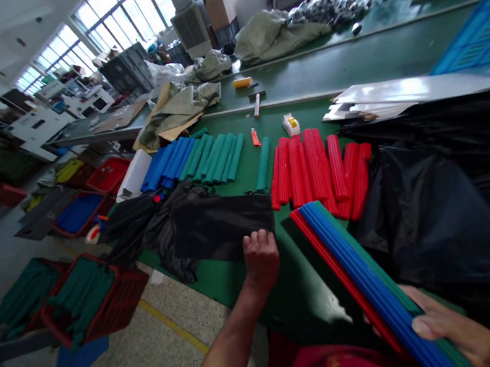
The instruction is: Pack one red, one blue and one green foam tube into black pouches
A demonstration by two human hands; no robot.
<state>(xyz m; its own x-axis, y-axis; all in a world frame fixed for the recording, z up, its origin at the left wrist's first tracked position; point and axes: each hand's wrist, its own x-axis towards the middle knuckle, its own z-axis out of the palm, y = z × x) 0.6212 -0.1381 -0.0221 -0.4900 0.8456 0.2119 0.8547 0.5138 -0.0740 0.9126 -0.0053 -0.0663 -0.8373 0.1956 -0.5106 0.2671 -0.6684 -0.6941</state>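
Looking down, head view: your left hand [261, 259] pinches the black bag [221, 225] edge on the bench [228, 283]; your right hand [458, 332], grip clamped, holds the red-blue-green stick bundle [358, 274]. Keep the sticks aligned and the bag mouth taut.

The right hand [462, 332] and its striped bundle [370, 288] run off the bottom edge.

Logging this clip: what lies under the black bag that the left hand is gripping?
Under the black bag, only the green table shows around its edges. The left hand grips its near edge; anything beneath is covered.
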